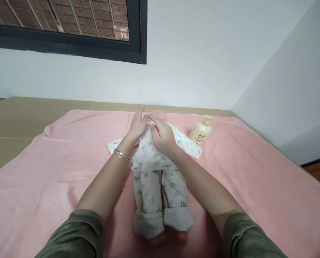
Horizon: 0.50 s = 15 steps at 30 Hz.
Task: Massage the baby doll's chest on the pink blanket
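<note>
A baby doll lies on its back, in a white printed top (157,154) and matching trousers (149,193) with turned-up cuffs. Part of its round head (159,114) shows beyond my hands. My left hand (139,124), below a silver bangle (122,154), is over the doll's neck and upper chest with its fingers apart. From the other side my right hand (164,135) rests over the top's chest, fingers stretched toward my left hand and meeting it. The doll's face and the collar are mostly hidden. Nothing held shows in either hand.
A pale yellow pump bottle (201,132) stands tilted or leaning beside the doll's right-side sleeve. Under everything is a pink blanket (246,186) spread on a wooden surface (17,118). Behind are a white wall (187,71) and a dark-framed window (134,32).
</note>
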Available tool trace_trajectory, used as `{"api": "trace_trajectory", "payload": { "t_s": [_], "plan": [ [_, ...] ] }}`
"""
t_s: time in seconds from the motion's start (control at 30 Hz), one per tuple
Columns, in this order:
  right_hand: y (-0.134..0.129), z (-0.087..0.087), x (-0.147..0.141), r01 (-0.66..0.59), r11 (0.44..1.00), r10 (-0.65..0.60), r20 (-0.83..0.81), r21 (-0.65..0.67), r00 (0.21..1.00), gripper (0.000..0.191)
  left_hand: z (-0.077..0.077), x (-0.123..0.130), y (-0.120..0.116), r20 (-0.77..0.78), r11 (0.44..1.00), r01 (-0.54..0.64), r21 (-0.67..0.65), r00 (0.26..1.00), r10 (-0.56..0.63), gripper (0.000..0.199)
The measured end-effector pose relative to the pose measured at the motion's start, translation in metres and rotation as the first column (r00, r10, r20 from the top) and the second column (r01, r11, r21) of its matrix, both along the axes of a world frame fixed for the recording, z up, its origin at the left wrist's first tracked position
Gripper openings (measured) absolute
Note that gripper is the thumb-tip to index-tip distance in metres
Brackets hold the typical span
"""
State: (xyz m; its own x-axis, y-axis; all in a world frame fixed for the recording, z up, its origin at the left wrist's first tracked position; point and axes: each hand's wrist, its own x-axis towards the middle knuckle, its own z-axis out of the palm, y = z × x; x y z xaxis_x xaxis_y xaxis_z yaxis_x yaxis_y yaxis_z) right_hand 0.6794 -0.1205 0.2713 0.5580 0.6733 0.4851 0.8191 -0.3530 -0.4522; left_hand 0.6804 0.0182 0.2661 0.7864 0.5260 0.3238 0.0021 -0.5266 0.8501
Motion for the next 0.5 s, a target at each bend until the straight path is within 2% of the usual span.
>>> {"api": "trace_trajectory", "payload": {
  "t_s": [0.07, 0.13, 0.23, 0.3, 0.37, 0.43, 0.5],
  "plan": [
    [0.006, -0.017, 0.028, 0.060, 0.975, -0.065, -0.013, -0.213, 0.998, 0.054, -0.023, 0.012, -0.001, -0.133, 0.998, 0.030, 0.050, 0.991, -0.024, 0.041],
    [0.006, -0.030, 0.046, 0.076, 0.934, -0.067, 0.036, -0.350, 0.997, 0.052, -0.039, 0.019, -0.005, -0.222, 0.993, 0.037, 0.113, 0.975, -0.011, 0.040],
    [-0.003, -0.037, 0.064, 0.017, 0.916, -0.014, 0.010, -0.400, 1.000, 0.050, -0.053, 0.023, -0.008, -0.267, 0.982, -0.005, 0.187, 0.962, 0.056, 0.043],
    [-0.011, -0.036, 0.075, 0.015, 0.919, -0.040, -0.054, -0.394, 0.998, 0.052, -0.057, 0.024, -0.008, -0.275, 0.978, -0.027, 0.206, 0.958, 0.085, 0.043],
    [-0.015, -0.035, 0.080, 0.134, 0.905, -0.188, -0.097, -0.403, 0.977, 0.058, -0.059, 0.024, -0.007, -0.278, 0.978, -0.034, 0.207, 0.956, 0.092, 0.041],
    [-0.014, -0.037, 0.073, 0.313, 0.842, -0.387, -0.087, -0.441, 0.918, 0.067, -0.060, 0.025, -0.007, -0.282, 0.979, -0.042, 0.202, 0.954, 0.099, 0.039],
    [-0.009, -0.041, 0.055, 0.425, 0.781, -0.480, -0.005, -0.458, 0.877, 0.069, -0.061, 0.026, -0.007, -0.281, 0.979, -0.048, 0.196, 0.954, 0.104, 0.038]
  ]
}}
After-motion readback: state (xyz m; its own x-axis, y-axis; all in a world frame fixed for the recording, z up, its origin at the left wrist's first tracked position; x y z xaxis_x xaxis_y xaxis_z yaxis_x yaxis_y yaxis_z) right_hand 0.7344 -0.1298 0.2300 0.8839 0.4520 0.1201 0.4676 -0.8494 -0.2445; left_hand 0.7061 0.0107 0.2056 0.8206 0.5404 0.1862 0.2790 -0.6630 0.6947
